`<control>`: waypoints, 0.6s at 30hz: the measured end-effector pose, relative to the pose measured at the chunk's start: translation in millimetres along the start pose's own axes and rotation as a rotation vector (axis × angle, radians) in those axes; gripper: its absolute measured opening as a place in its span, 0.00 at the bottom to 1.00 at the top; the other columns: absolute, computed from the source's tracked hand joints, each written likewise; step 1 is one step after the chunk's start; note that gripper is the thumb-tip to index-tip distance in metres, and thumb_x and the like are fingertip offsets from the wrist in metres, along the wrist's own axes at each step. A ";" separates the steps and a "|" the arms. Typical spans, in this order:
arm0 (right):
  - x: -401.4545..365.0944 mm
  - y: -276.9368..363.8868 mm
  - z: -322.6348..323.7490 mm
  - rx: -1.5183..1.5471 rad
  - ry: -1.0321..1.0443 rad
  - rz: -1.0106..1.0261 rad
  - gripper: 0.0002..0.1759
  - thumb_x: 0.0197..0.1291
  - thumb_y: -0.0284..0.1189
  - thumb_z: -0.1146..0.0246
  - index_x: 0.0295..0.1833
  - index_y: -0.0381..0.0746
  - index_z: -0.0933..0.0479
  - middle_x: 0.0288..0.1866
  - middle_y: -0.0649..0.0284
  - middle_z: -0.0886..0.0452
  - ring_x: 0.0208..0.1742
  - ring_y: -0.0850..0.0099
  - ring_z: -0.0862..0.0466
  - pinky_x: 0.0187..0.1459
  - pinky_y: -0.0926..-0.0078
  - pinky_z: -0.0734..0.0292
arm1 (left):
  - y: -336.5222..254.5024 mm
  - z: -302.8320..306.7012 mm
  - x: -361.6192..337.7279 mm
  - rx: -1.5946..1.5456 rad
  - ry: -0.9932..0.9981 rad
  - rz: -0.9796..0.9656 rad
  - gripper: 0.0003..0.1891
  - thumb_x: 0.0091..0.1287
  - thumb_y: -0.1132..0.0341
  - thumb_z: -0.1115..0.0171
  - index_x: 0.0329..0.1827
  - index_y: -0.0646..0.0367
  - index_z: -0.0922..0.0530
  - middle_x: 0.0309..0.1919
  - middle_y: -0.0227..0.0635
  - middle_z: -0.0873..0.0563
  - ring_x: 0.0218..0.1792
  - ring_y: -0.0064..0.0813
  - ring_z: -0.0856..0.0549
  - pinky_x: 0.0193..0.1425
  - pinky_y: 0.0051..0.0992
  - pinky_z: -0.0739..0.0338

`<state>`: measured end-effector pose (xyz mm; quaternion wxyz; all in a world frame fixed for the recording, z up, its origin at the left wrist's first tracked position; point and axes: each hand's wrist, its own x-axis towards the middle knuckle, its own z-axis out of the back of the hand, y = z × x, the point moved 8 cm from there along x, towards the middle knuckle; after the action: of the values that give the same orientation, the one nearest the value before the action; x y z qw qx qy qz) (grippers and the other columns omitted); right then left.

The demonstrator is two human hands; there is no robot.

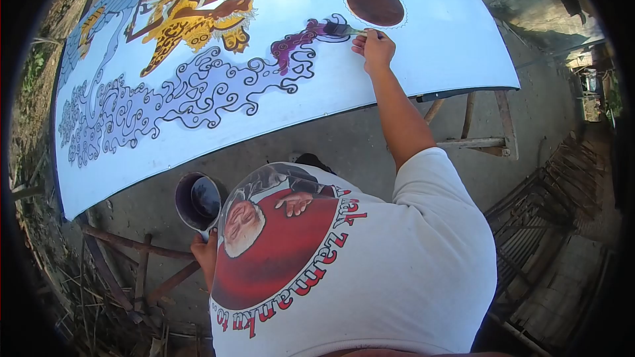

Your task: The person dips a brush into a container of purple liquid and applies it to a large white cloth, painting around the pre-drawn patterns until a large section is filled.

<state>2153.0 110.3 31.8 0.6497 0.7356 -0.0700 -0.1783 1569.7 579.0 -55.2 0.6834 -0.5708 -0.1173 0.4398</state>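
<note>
My right hand (375, 49) is closed around the handle of a paintbrush (344, 30). Its dark bristles touch the stretched white cloth (430, 59), at the right end of a swirling cloud pattern (165, 96). Wet-looking purple paint (291, 46) covers the pattern's right part; the rest is pale lilac with black outlines. Below the cloth's near edge, my left hand (206, 251) grips the handle of a paint pot (198, 199) with dark liquid inside. Part of the left hand is hidden by my shirt.
Yellow and brown figures (198, 20) and a brown disc (375, 5) are painted farther up the cloth. Wooden supports (506, 125) hold the cloth above a grey floor. Bamboo slats (542, 192) stand at the right, with sticks (86, 291) at the lower left.
</note>
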 end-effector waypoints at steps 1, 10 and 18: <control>-17.5 -0.2 11.5 0.014 0.012 -0.001 0.12 0.74 0.28 0.44 0.50 0.30 0.21 0.37 0.54 0.15 0.31 0.67 0.11 0.29 0.71 0.11 | 11.5 12.9 -20.4 0.007 -0.007 0.023 0.08 0.67 0.73 0.30 0.31 0.66 0.19 0.26 0.22 0.19 0.29 0.13 0.27 0.29 0.24 0.34; 3.6 6.2 24.6 0.024 -0.020 0.020 0.12 0.76 0.30 0.43 0.50 0.29 0.22 0.38 0.54 0.15 0.31 0.66 0.11 0.29 0.70 0.10 | 8.6 10.6 -26.4 0.026 0.040 -0.014 0.09 0.67 0.73 0.30 0.30 0.66 0.20 0.26 0.22 0.20 0.29 0.13 0.28 0.29 0.25 0.34; -8.5 -4.5 22.2 0.080 0.007 0.011 0.13 0.76 0.30 0.43 0.51 0.28 0.23 0.36 0.53 0.14 0.29 0.66 0.11 0.28 0.70 0.11 | 24.3 12.9 -41.4 -0.031 0.029 -0.077 0.10 0.66 0.74 0.29 0.30 0.65 0.21 0.26 0.22 0.20 0.30 0.13 0.28 0.29 0.25 0.34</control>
<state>2136.7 93.2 26.7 0.6212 0.7611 -0.0790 -0.1690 1525.6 556.4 -58.4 0.6924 -0.5827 -0.1363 0.4031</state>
